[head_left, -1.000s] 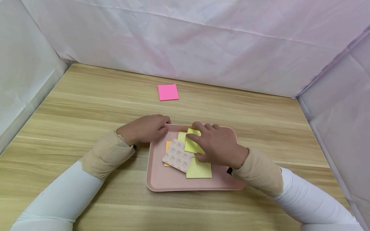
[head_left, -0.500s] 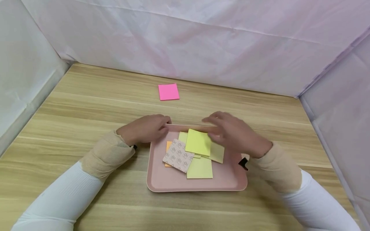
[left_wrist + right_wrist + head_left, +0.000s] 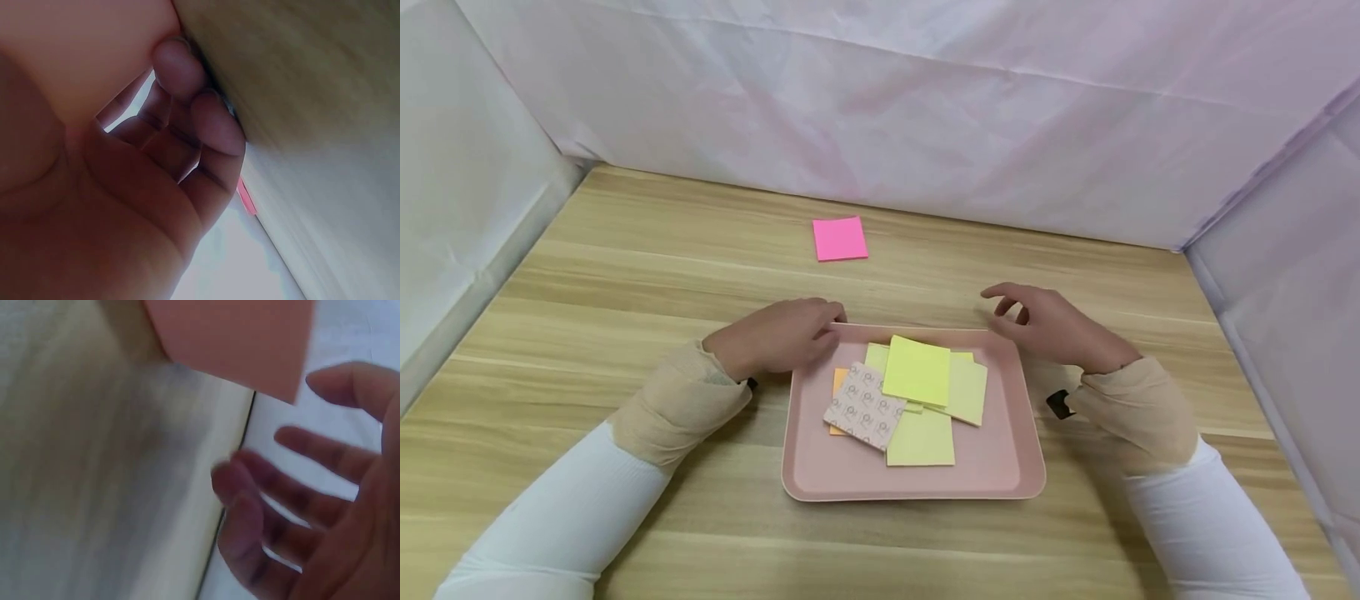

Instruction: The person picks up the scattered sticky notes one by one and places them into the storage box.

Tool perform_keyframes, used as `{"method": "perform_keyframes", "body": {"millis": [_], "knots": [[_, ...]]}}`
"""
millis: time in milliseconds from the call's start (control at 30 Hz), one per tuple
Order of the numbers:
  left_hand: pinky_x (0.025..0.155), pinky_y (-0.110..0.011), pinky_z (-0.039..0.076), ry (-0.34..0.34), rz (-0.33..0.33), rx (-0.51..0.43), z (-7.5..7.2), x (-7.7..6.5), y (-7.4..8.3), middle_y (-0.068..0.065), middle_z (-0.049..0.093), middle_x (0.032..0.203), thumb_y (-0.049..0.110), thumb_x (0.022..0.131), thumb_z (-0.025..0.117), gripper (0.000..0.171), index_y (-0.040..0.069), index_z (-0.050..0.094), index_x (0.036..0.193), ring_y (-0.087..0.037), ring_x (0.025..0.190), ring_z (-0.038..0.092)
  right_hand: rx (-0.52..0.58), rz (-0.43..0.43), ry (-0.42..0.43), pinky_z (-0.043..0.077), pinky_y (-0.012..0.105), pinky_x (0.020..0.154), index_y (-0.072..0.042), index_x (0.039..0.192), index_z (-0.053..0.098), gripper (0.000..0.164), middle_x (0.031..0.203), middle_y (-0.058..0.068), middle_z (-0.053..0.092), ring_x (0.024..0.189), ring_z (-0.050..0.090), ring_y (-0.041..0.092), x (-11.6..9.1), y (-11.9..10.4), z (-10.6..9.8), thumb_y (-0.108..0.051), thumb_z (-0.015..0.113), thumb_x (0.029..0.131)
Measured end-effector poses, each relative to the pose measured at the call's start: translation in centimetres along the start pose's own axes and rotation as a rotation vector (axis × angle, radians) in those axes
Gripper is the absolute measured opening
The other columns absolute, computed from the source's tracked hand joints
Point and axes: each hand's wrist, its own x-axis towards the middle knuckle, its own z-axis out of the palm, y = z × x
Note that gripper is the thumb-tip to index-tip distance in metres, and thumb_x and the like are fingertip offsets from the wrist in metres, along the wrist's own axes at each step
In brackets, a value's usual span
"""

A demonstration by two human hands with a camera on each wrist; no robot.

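A pink tray [image 3: 985, 471] holds an overlapping pile of sticky-note pads. On top lies a bright yellow pad [image 3: 916, 371], with pale yellow pads [image 3: 921, 442] under and around it. To its left a square with a repeated printed pattern [image 3: 865, 407] lies tilted over an orange pad [image 3: 838, 382]. My left hand [image 3: 778, 337] grips the tray's far left corner, thumb inside, fingers curled round the outside in the left wrist view. By the far right corner hovers my right hand [image 3: 1056, 325], fingers loosely bent around nothing; its wrist view shows a gap to the tray wall [image 3: 237, 344].
Behind the tray, a bright pink sticky-note pad [image 3: 840, 239] lies on the wooden table [image 3: 662, 225]. Pale cloth walls [image 3: 880, 100] stand along the back and both sides of the table.
My right hand has lifted off the pile and moved right, to the tray's far right corner, uncovering the bright yellow pad and the pads beneath. My left hand stays at its corner.
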Motion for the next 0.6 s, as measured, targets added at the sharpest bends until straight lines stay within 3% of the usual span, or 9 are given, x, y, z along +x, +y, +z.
{"method": "perform_keyframes", "body": {"millis": [133, 367, 600], "knots": [[0.072, -0.033, 0.047, -0.004, -0.004, -0.007, -0.1, -0.1, 0.0, 0.000, 0.059, 0.090, 0.018, 0.093, 0.042, 0.019, 0.015, 0.059, 0.103, -0.016, 0.078, 0.053, 0.055, -0.052, -0.052, 0.050, 0.038, 0.066, -0.015, 0.130, 0.052, 0.036, 0.105, 0.011, 0.063, 0.074, 0.058, 0.019, 0.1, 0.1, 0.8, -0.025, 0.053, 0.095], [0.071, -0.034, 0.046, -0.007, -0.006, -0.007, -0.4, -0.3, -0.3, -0.001, 0.059, 0.089, 0.018, 0.093, 0.043, 0.019, 0.015, 0.059, 0.102, -0.016, 0.078, 0.052, 0.135, -0.082, -0.130, 0.046, 0.045, 0.085, -0.018, 0.126, 0.055, 0.033, 0.115, 0.007, 0.059, 0.099, 0.054, 0.020, -0.3, -1.0, 1.7, -0.029, 0.053, 0.095], [0.074, -0.036, 0.046, -0.017, -0.014, -0.007, -0.8, -0.9, -1.0, -0.002, 0.060, 0.092, 0.020, 0.093, 0.043, 0.021, 0.014, 0.059, 0.105, -0.018, 0.080, 0.052, 0.068, -0.164, -0.117, 0.043, 0.042, 0.080, -0.009, 0.120, 0.059, 0.027, 0.105, 0.010, 0.053, 0.092, 0.047, 0.022, 0.3, -1.4, 3.1, -0.013, 0.045, 0.098]]}}
